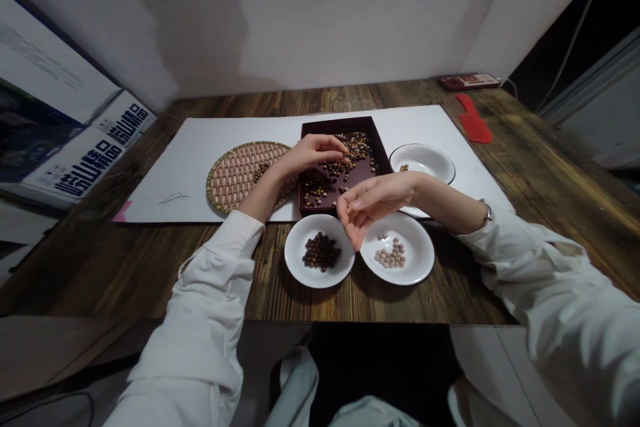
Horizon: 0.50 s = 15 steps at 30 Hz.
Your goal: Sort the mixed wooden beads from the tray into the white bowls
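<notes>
My left hand [317, 152] reaches over a dark maroon box [377, 130] of mixed brown, yellow and pale beads [356, 145]. Its thumb and fingertips come together in a pinch; whatever is between them is too small to make out. My right hand [373, 203] hovers at the box's near edge, above the gap between two white bowls. Its fingers are loosely curled and apart, with no bead visible in them. Dark brown beads [321, 251] lie in the left bowl [295, 265]. Pale beads [391, 255] lie in the right bowl [425, 260].
A round woven tray [227, 177] with some dark beads sits left of the box, partly behind my left arm. Another white bowl [433, 161] with a few yellowish beads stands right. Further right are a red scraper-like piece [473, 123] and a phone [470, 82]. White board [170, 167] lies underneath.
</notes>
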Motion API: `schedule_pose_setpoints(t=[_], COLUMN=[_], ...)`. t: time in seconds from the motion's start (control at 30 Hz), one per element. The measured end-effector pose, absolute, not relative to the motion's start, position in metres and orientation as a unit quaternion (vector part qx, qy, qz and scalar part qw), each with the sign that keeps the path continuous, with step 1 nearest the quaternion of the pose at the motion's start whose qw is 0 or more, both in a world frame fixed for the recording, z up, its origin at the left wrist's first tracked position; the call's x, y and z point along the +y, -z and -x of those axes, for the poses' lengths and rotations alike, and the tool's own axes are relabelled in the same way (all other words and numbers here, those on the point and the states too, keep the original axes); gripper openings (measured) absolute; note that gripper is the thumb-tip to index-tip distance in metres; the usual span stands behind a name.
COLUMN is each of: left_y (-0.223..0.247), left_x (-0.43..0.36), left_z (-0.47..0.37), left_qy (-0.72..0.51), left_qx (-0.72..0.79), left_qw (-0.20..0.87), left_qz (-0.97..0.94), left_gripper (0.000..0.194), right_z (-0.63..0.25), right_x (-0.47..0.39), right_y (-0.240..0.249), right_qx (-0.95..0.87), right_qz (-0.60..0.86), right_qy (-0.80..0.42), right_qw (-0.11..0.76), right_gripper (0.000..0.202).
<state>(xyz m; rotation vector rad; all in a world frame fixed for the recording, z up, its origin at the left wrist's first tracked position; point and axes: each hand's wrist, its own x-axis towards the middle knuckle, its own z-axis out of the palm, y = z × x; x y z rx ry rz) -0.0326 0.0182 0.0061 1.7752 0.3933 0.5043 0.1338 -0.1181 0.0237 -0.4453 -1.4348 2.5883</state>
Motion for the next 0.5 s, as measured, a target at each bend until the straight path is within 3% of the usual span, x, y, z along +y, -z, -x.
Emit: schedule_pose_setpoints(t=[0.17,0.37,0.5], left_y=[-0.007,-0.007,-0.008], left_x=[0.018,0.018,0.015], left_z=[0.033,0.034,0.035], left_qy=[-0.206,-0.209,-0.211], left_qx=[0.159,0.167,0.191], left_qw=[0.590,0.574,0.575], left_qz=[-0.765,-0.774,-0.767], left_gripper=[0.038,0.035,0.032], right_z=[-0.133,-0.131,-0.130], right_x=[-0.119,-0.111,-0.105], right_y=[-0.025,-0.024,-0.022], right_qx=[-0.474,-0.437,-0.413], right_qz=[0.150,0.228,0.312], right_qy=[-0.864,-0.834,-0.808], right_qw=[0.081,0.247,0.281], right_gripper=[0.021,0.013,0.016])
